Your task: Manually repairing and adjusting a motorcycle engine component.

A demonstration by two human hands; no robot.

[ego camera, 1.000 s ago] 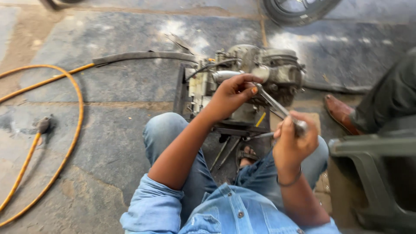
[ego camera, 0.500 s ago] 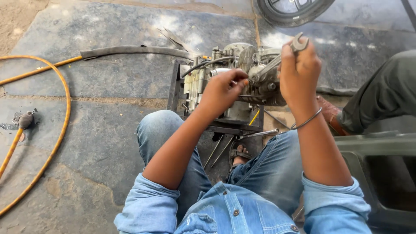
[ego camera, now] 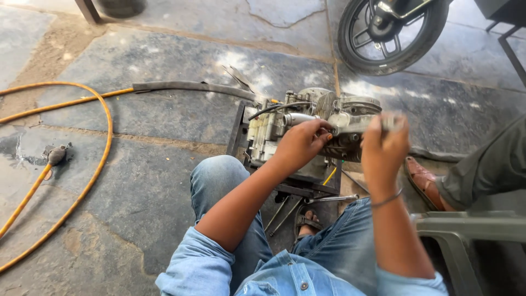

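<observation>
A grimy motorcycle engine point(ego camera: 274, 129) sits on a dark metal stand point(ego camera: 240, 127) on the stone floor, between my knees. My left hand point(ego camera: 300, 143) grips the head end of a metal wrench point(ego camera: 350, 129) against the engine's side. My right hand point(ego camera: 385, 148) is closed around the wrench's handle, which lies nearly level and looks blurred. A metal bangle sits on my right wrist.
A yellow hose point(ego camera: 82, 164) with a nozzle point(ego camera: 56, 155) loops at left. A black hose point(ego camera: 192, 87) runs toward the engine. A motorcycle wheel point(ego camera: 390, 34) stands at top right. Another person's sandalled foot point(ego camera: 423, 181) and a grey plastic chair point(ego camera: 471, 241) are at right.
My right hand swung the wrench handle from low near my knee up over the engine, then down to about level. My left hand stayed at the engine. The view shifted.
</observation>
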